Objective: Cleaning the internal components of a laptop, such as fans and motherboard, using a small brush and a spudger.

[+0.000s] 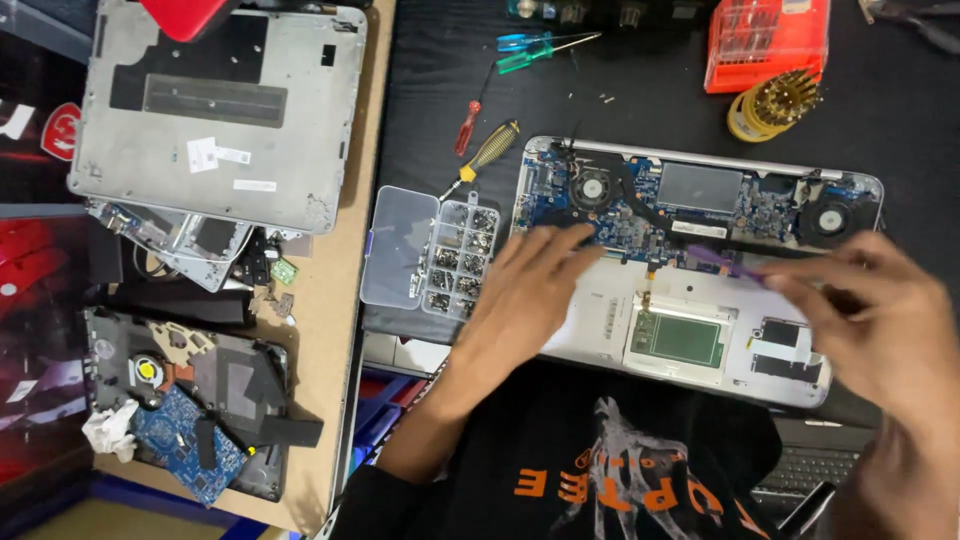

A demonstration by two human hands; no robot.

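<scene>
Opened laptop (pixel 700 290) steadied by left hand (pixel 530 290); purple tool (pixel 725 262) pinched in right hand (pixel 870 310).
Exposed motherboard (pixel 640 200) is judged fragile; rigid chassis edges are better held, with the left grip flat and empty.

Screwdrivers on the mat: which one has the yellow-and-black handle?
The yellow-and-black screwdriver lying nearest the screw organiser box; the red screwdriver and the blue and green screwdrivers lie farther up.

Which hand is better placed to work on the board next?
Right hand: its grip holds the purple tool over the opened laptop. Left hand rests empty on the motherboard.
</scene>
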